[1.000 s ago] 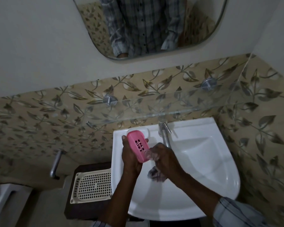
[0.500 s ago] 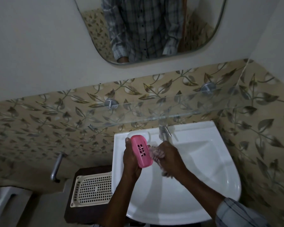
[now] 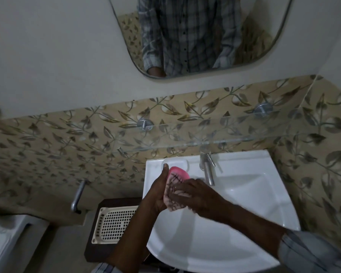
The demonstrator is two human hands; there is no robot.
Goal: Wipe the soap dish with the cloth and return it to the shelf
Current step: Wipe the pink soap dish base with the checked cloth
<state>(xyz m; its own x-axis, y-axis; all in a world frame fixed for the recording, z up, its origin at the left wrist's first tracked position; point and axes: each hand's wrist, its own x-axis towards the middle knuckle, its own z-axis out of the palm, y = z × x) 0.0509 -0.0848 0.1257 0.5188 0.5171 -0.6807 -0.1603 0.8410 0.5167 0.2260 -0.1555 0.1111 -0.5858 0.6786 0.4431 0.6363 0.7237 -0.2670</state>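
Observation:
My left hand [image 3: 158, 192] grips the pink soap dish [image 3: 178, 173] from its left side, holding it upright over the white sink [image 3: 244, 203]. Only the dish's upper end shows. My right hand [image 3: 197, 195] presses a pale patterned cloth [image 3: 173, 198] against the dish's lower face, and the cloth drapes over most of the dish. The glass shelf [image 3: 215, 141] runs along the tiled wall just above the sink, with nothing visible on it.
A steel tap [image 3: 207, 168] stands right of the dish at the back of the sink. A cream perforated tray [image 3: 114, 225] lies on a dark stool to the left. A metal handle [image 3: 78, 196] sticks out of the wall. The mirror [image 3: 195, 36] hangs above.
The cloth has moved from the right edge of the dish onto its face, covering most of it. My right hand has shifted left over the dish. The view tilted slightly downward.

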